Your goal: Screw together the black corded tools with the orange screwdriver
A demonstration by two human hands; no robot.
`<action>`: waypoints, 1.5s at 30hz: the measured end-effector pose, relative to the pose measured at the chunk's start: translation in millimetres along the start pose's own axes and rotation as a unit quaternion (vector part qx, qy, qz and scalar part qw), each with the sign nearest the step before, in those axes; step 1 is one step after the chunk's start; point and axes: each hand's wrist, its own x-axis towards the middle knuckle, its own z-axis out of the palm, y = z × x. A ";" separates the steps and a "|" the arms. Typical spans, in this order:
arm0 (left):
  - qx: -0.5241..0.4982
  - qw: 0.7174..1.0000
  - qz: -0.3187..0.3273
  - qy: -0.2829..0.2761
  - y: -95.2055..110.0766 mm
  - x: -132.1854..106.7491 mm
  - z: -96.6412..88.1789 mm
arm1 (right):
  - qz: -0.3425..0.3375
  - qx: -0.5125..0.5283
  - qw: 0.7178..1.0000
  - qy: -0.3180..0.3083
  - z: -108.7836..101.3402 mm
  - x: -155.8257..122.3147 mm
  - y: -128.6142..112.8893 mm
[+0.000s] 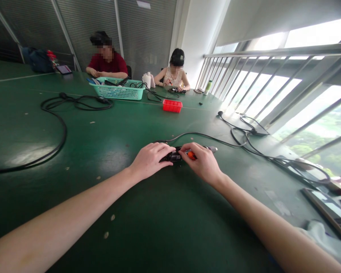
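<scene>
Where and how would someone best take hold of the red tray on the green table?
Probably the red tray is best pinched across its two long walls, near the middle, coming from above and the wearer's side. It stands upright and looks wider than it is deep, and a black cable lies close to its left end.

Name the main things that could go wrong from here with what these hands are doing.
The left hand grips a black device low over the green table; if that hold loosens, the device might twist or slide.

The right hand is closed around an orange piece close to the left fingers, so a slip could strike them.

A thin cable passes just beyond both hands toward tangled cords; it might snag.
</scene>
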 end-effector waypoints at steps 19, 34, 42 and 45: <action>-0.043 0.990 -0.134 -0.027 -3.9 -0.4 4.3 | -0.046 -0.046 0.978 -0.200 -15.9 3.7 1.8; -0.034 0.998 0.044 0.003 16.2 2.6 -4.2 | -0.024 -0.068 0.969 -0.235 -23.4 1.1 -12.4; -0.041 0.998 0.035 0.024 22.6 2.0 -5.4 | -0.014 -0.020 0.983 -0.183 -16.6 0.4 -20.5; -0.040 0.999 0.026 0.025 21.7 1.8 -5.3 | -0.010 -0.022 0.985 -0.173 -12.6 -0.5 -20.8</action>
